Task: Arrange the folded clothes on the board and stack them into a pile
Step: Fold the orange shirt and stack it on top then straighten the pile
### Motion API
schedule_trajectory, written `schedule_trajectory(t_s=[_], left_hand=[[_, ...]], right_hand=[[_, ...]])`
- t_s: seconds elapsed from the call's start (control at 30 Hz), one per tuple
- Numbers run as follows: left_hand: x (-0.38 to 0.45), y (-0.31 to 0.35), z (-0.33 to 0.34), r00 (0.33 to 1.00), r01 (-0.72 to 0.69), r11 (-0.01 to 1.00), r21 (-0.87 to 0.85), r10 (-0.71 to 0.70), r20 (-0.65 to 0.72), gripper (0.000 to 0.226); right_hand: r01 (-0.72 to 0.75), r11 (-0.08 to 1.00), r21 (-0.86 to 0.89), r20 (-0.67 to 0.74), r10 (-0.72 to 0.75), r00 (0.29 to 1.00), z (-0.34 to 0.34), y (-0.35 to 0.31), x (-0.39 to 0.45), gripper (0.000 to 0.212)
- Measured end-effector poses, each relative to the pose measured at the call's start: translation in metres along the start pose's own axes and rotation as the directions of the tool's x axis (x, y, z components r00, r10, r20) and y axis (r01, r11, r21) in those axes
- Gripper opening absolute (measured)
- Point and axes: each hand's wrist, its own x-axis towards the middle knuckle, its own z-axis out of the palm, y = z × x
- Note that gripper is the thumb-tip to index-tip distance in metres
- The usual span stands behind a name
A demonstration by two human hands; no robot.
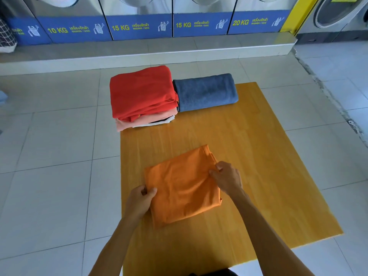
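Note:
A folded orange garment (pixel 182 186) lies on the near middle of the wooden board (pixel 249 148). My left hand (pixel 140 201) pinches its near left corner. My right hand (pixel 227 177) pinches its right edge near the far corner. At the board's far left corner stands a pile (pixel 142 96) with a red garment on top, a pink one under it and a white piece with a dark edge at the bottom. A folded blue-grey garment (pixel 205 92) lies right beside the pile, touching it.
The board rests on a pale tiled floor (pixel 55 156). A raised step (pixel 139 54) runs along the back with a row of washing machines (pixel 139 22) on it. A checked bag (pixel 6 36) sits at the far left.

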Motion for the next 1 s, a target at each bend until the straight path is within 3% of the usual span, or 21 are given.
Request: schedule_trajectory(t_s=[0.13, 0.27, 0.43, 0.53, 0.63, 0.73, 0.87, 1.0], left_hand=[[0.002, 0.0, -0.003, 0.999, 0.008, 1.0, -0.02, -0.009, -0.033, 0.038], [-0.002, -0.001, 0.003, 0.996, 0.03, 0.999, 0.035, -0.027, -0.082, 0.044], [-0.004, 0.0, 0.003, 0.996, 0.016, 0.999, 0.033, -0.013, -0.094, 0.037], [-0.004, 0.0, 0.003, 0.997, 0.015, 1.0, 0.026, -0.013, -0.073, 0.029], [-0.006, -0.001, 0.0, 0.996, 0.012, 1.0, -0.016, -0.014, -0.083, 0.022], [-0.007, -0.008, -0.005, 0.992, 0.029, 0.999, 0.016, -0.027, -0.123, 0.022], [-0.013, -0.016, -0.009, 0.986, 0.036, 0.999, 0.038, -0.029, -0.164, 0.021], [-0.016, -0.008, -0.004, 0.988, 0.051, 0.999, 0.0, -0.051, -0.149, 0.035]], right_hand=[[0.054, 0.998, -0.024, -0.074, -0.055, 0.996, 0.002, -0.001, 0.007, 0.022], [-0.053, 0.998, -0.023, -0.051, 0.051, 0.997, 0.007, -0.005, 0.005, 0.033], [-0.089, 0.996, -0.007, 0.148, 0.089, 0.985, 0.008, -0.018, -0.007, 0.055], [-0.07, 0.997, -0.02, 0.176, 0.072, 0.982, 0.016, -0.015, -0.013, 0.039], [-0.095, 0.993, 0.071, 0.12, 0.086, 0.989, 0.015, -0.01, -0.023, 0.021], [-0.107, 0.984, 0.141, 0.042, 0.102, 0.994, 0.014, -0.002, -0.03, 0.016], [-0.117, 0.983, 0.143, -0.051, 0.126, 0.991, 0.02, 0.0, -0.038, 0.039], [-0.185, 0.967, 0.174, 0.101, 0.17, 0.98, 0.031, -0.019, -0.046, 0.081]])
